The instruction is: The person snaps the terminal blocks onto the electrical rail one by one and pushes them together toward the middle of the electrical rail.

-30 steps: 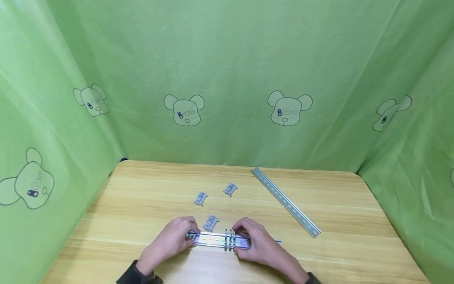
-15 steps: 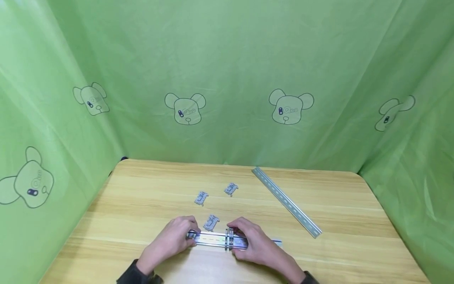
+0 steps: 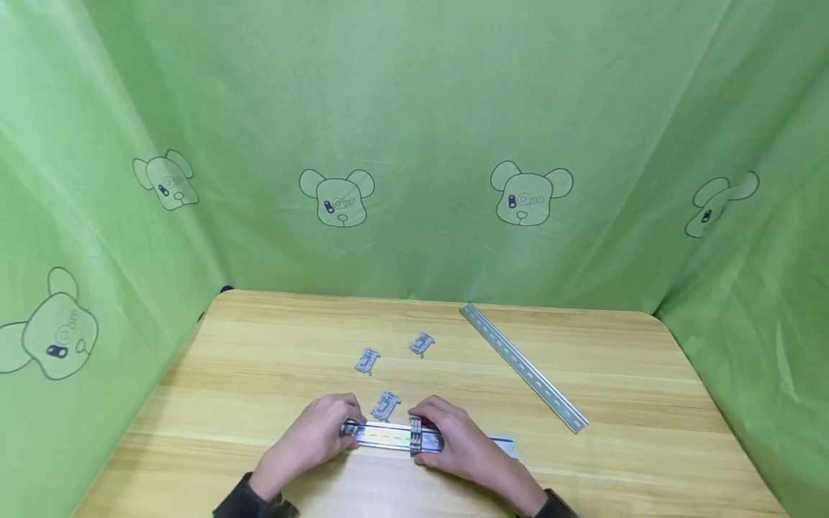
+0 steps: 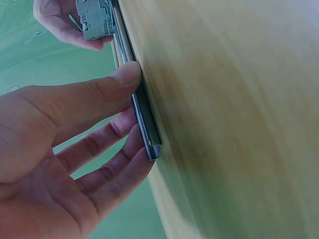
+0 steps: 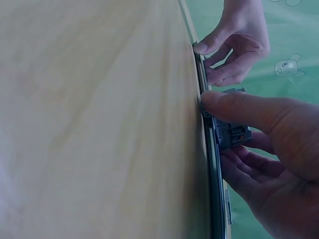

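A slotted metal DIN rail (image 3: 385, 436) lies across the front of the table. My left hand (image 3: 319, 430) holds its left end, thumb on the near edge and fingers along the far one. Several grey terminal blocks (image 3: 416, 436) sit on the rail in a tight stack near its middle. My right hand (image 3: 457, 437) pinches this stack from the right, with the thumb (image 5: 234, 105) on the near side and fingers behind. Part of the rail passes hidden beneath that hand and shows again at its right. In the left wrist view the stacked blocks (image 4: 95, 20) stand upright on the rail.
Three loose grey terminal blocks lie flat beyond the rail: one close behind it (image 3: 386, 406), another farther left (image 3: 367, 360), a third farthest back (image 3: 422, 344). A second DIN rail (image 3: 524, 368) rests diagonally at the right. Green curtains (image 3: 414, 144) surround the wooden table (image 3: 272, 345).
My right hand has moved left along the rail, and the spaced terminal blocks have closed up into one stack. More rail shows at the right. My left hand has stayed in place.
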`<state>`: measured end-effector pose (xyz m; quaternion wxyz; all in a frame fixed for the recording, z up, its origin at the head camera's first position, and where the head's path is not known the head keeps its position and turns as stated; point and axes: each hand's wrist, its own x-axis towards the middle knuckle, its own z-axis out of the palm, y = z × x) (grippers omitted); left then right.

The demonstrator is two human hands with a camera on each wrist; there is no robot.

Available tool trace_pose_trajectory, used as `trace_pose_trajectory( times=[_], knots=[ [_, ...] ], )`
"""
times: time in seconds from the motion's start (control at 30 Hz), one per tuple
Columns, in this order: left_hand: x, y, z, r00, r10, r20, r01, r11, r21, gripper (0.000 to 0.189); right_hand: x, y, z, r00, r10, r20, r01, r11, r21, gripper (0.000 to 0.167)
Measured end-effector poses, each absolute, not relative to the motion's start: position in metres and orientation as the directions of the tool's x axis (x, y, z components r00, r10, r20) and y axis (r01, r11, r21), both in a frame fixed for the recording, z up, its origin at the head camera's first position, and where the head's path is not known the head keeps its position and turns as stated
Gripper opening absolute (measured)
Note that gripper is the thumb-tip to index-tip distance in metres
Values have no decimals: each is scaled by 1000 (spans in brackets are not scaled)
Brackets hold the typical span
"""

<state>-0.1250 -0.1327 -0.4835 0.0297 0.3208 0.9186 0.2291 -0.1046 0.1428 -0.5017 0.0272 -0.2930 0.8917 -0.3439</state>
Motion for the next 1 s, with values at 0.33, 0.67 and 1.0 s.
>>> trace_pose_trajectory(
  times=[0.33,0.67,1.0],
  knots=[
    [-125,-134,-483,-793,602,95,574,686,447,29,-106,138,-503,-831,-533,159,-502,597,-626,58],
    [-124,-132,-479,-793,603,93,574,686,447,29,-105,135,-504,-839,-518,166,-495,601,-628,53],
    [-123,-132,-478,-795,600,90,574,696,432,30,-102,136,-501,-842,-504,194,-496,578,-648,49]
  ],
)
